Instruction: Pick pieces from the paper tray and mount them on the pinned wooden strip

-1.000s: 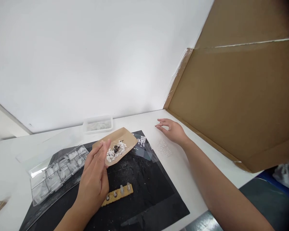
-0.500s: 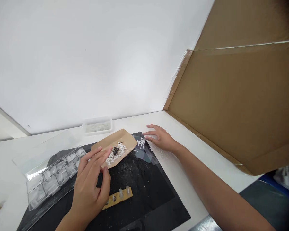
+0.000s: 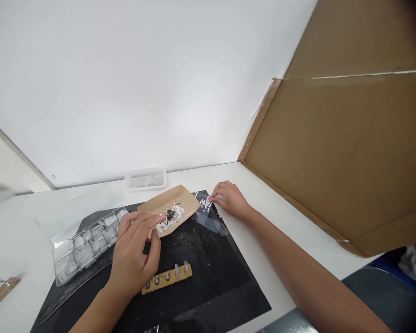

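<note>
My left hand hovers at the near left edge of a brown paper tray, fingers apart, with nothing visible in it. White chips and a small dark clump lie in the tray. My right hand has thumb and fingertips pressed together beside small white pieces on a clear sheet at the far corner of the black mat. What those fingertips hold, if anything, is too small to make out. A yellowish strip with several small upright pieces lies on the mat, right of my left wrist.
A clear compartment box with bagged contents lies at the left. Behind the tray stands a white plastic container by the wall. Cardboard panels rise at the right. A clipboard-like object lies at the far left.
My right hand's fingers have come together from a spread pose, close to the white pieces. My left hand stays near the tray. The view has shifted slightly, showing more of the yellowish strip.
</note>
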`<state>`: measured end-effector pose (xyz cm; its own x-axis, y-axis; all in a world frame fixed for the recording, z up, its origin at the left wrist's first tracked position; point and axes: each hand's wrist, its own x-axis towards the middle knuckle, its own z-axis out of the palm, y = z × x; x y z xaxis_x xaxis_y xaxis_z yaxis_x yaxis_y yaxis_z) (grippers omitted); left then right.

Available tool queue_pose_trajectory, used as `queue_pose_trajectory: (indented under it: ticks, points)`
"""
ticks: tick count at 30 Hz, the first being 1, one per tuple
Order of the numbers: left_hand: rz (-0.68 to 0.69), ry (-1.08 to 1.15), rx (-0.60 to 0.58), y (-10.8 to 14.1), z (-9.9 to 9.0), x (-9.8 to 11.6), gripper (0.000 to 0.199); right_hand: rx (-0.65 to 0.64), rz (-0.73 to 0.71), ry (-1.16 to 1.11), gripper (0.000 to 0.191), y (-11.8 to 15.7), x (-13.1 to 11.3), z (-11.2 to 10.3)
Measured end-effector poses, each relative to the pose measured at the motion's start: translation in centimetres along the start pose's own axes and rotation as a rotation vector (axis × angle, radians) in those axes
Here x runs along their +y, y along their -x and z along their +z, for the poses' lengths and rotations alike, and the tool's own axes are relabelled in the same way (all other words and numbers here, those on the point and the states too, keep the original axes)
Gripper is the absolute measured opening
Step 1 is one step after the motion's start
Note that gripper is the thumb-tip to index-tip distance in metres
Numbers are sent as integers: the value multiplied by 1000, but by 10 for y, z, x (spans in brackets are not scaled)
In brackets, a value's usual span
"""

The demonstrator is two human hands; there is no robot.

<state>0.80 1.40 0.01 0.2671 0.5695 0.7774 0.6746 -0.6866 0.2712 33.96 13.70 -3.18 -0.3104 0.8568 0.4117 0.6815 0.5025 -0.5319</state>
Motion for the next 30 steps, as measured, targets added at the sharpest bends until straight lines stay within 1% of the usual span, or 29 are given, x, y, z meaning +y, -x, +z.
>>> queue_pose_trajectory:
  ticks: [3,5,7,9,11,12,14,15,17,19,23,26,30]
  points:
    - [-5,-6,11,-1,-1,-2,32,80,41,-117,24,1,-6,-4]
    - [-2,12,15,-1,-1,-1,33,147,89,-221,32,3,-16,-2]
    - [1,49,20,-2,-1,0,34,201,141,-343,39,6,-32,4]
    - [-4,101,17,-2,0,2,35,207,170,-476,43,10,-55,14]
    - [-21,167,2,-1,1,5,33,179,182,-582,43,15,-83,26]
    - [-37,204,-9,0,2,7,33,144,189,-660,42,18,-97,31]
    - [-74,276,-32,2,4,9,31,13,269,-1030,39,24,-122,40]
    - [-92,308,-40,4,4,11,31,-33,294,-1149,38,27,-133,44]
    - [-125,361,-55,6,5,12,31,-105,308,-1273,37,32,-147,48]
    - [-148,403,-61,7,5,12,31,-154,314,-1324,38,35,-153,51]
    - [-152,456,-37,6,4,13,30,-188,352,-1380,42,38,-155,55]
    - [-93,419,-16,3,3,13,28,-222,386,-1385,42,40,-157,58]
    - [-31,379,18,0,3,12,20,-259,375,-1364,43,42,-159,60]
